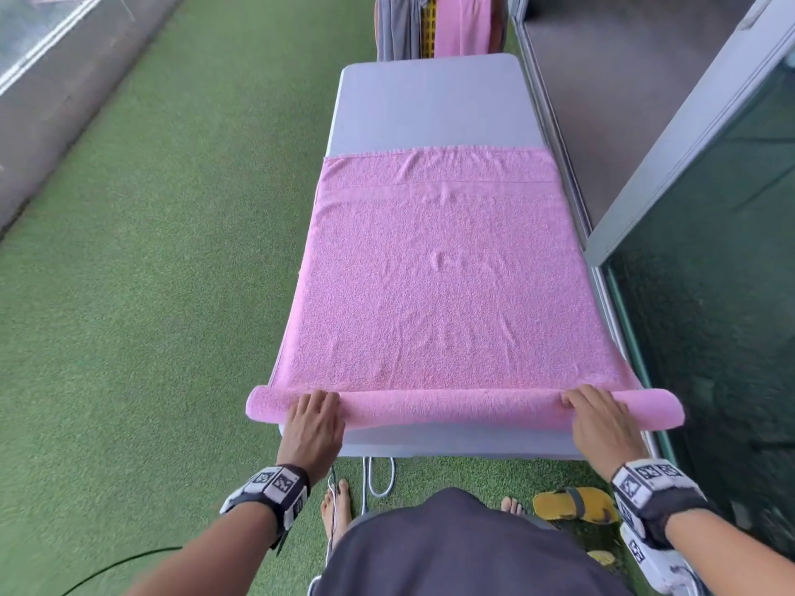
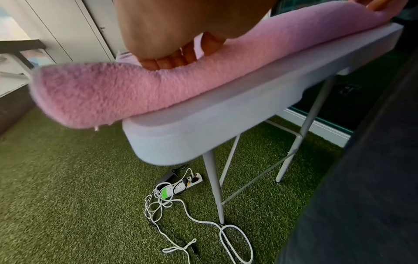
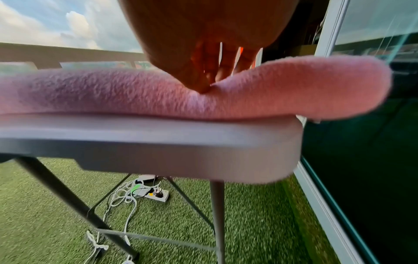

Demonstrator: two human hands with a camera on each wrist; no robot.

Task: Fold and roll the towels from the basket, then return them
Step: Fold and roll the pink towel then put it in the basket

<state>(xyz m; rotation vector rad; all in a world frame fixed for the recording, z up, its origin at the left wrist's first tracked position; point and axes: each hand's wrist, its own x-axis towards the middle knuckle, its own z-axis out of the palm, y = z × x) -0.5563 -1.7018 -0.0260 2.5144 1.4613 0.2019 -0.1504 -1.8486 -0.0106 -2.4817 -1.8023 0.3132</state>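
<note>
At 6 o'clock, nearest us, we see two bare feet on the grass (image 1: 129, 294), one yellow sandal (image 1: 574, 503) beside the right foot, and one loop of white cable (image 1: 378, 477) under the counter (image 1: 430, 105) edge. From the left wrist view we count one power strip (image 2: 187, 182) lying on the grass below.

Just beyond, two hands work one pink towel (image 1: 439, 294). Our left hand (image 1: 314, 428) lies on the rolled near edge at 7 o'clock, its fingers (image 2: 167, 62) curled over the roll's top and pressing in. Our right hand (image 1: 602, 423) lies on it at 5 o'clock, fingers (image 3: 226, 60) bent over the roll, thumb dug into the pile. Each grip is thus closed on the towel. The roll runs across the counter's near edge and overhangs both corners.

Toward 12 o'clock the rest of the towel lies flat, covering the counter's near two thirds; the far third is bare. Past the far end stands one yellow basket (image 1: 428, 25), with one grey cloth (image 1: 398, 25) and one second pink towel (image 1: 462, 23) hanging on it.
</note>
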